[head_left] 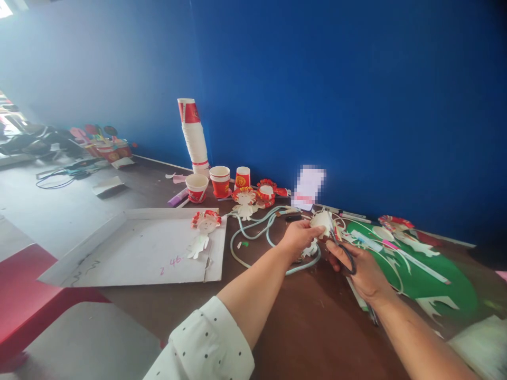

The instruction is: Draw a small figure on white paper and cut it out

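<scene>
My left hand [298,238] pinches a white paper cutout [321,220] between thumb and fingers, above the brown table. From the right, my right hand [362,269] grips a pair of scissors [349,258] with dark handles, fingers through the loops. The blades point up toward the cutout's edge; whether they touch it I cannot tell. Beneath and left of the hands lies a coiled pale blue cable [237,253]. Paper figures with red frilled heads lie around: one figure [206,224] on the white box lid, another figure [244,203] behind the cable.
A white shallow box lid [138,253] lies to the left. Red paper cups [220,180] and a tall cup stack [194,140] stand near the blue wall. On the right, a green sheet [431,269] holds paper scraps and markers [420,264]. A red chair [31,301] is at lower left.
</scene>
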{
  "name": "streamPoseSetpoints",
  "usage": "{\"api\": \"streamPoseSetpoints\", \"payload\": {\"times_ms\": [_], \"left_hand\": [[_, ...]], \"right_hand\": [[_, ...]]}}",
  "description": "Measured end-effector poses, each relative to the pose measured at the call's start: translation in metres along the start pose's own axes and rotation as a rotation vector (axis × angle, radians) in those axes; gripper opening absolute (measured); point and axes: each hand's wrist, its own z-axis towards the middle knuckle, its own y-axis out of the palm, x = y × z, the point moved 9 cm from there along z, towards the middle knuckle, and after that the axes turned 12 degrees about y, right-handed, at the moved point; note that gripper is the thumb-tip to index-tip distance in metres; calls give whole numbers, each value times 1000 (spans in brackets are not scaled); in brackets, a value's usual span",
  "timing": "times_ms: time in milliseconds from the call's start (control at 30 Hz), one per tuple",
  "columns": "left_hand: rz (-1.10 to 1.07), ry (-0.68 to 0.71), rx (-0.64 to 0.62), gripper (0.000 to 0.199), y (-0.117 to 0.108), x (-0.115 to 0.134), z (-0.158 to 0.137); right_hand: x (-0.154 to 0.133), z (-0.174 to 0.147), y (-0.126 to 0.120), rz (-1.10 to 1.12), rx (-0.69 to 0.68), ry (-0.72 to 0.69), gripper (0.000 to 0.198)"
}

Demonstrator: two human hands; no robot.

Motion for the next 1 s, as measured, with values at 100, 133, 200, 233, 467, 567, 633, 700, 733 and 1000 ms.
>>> {"api": "streamPoseSetpoints", "payload": {"times_ms": [100, 133, 200, 233, 467, 567, 633, 700, 733, 1000], "left_hand": [[11, 4, -11, 37, -1, -1, 1], [13, 7, -17, 37, -1, -1, 1], [11, 7, -26, 36, -1, -2, 2], [10, 4, -28, 35, -1, -2, 2], [17, -11, -19, 34, -1, 0, 1], [18, -11, -20, 33, -1, -1, 1], [23, -7, -20, 32, -1, -1, 1], [24, -3, -18, 32, -1, -1, 1], [20, -2, -18, 33, -1, -2, 1], [-25, -3, -29, 35, 4, -3, 0]], "right_hand": [[8, 3, 6, 76, -104, 61, 49], [10, 4, 6, 92, -111, 78, 48], [13, 5, 7, 116, -118, 95, 44], [13, 5, 7, 127, -122, 97, 43], [14, 4, 7, 148, -108, 124, 44], [12, 3, 8, 146, -113, 113, 44], [12, 3, 8, 152, -114, 113, 44], [13, 4, 8, 167, -109, 119, 44], [13, 4, 8, 177, -105, 122, 45], [11, 3, 10, 143, -105, 96, 43]]}}
